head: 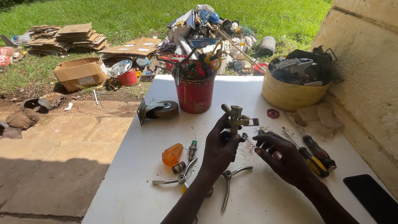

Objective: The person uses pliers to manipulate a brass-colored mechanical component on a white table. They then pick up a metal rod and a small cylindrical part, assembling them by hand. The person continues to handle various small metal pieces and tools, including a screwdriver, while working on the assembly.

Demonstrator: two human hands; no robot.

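My left hand holds a brass sprinkler head upright above the white table. My right hand hovers just to its right, fingers curled around a small dark and reddish part that is mostly hidden. Under the hands lie a bent metal arm, another metal arm, a small brass fitting and an orange plastic piece. Dirt specks are scattered between the hands.
A red bucket of tools stands at the table's back, a caster wheel to its left, a yellow tub of parts at right. Two screwdrivers, a red ring and a black phone lie right. Scrap and cardboard on grass beyond.
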